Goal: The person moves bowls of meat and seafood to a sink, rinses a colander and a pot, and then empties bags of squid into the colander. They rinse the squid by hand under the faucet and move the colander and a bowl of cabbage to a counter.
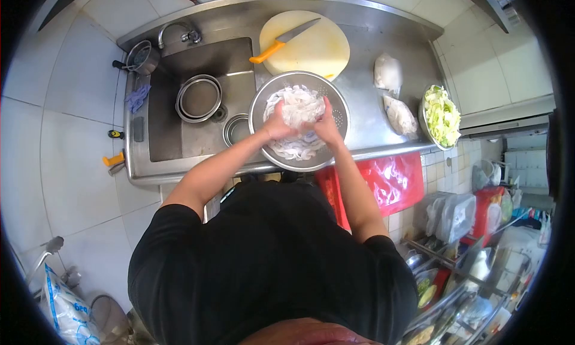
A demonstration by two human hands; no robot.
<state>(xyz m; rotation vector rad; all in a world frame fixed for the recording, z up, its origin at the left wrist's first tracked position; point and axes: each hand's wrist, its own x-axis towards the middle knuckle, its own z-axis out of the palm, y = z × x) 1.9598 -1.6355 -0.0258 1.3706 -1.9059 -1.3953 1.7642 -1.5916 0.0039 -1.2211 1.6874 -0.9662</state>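
A large metal colander (262, 105) stands at the counter's front edge, beside the sink. In it lies a heap of pale, glossy white strips (295, 148), soft and tangled. My left hand (279, 124) reaches into the heap from the left, fingers curled around a clump. On the other side, my right hand (325, 127) presses into the same clump, its thumb and fingers bent around the strips. Both hands' fingertips are partly hidden in the heap. Just behind the colander, a yellow-handled knife (284, 40) rests on a round white cutting board (329, 36).
Metal pots (199, 98) sit in the sink (165, 138) on the left, under a faucet (179, 35). White bundles (388, 73) lie on the right of the counter, with a bowl of chopped greens (442, 116) at its end. Red plastic (383, 183) hangs below the counter's front edge.
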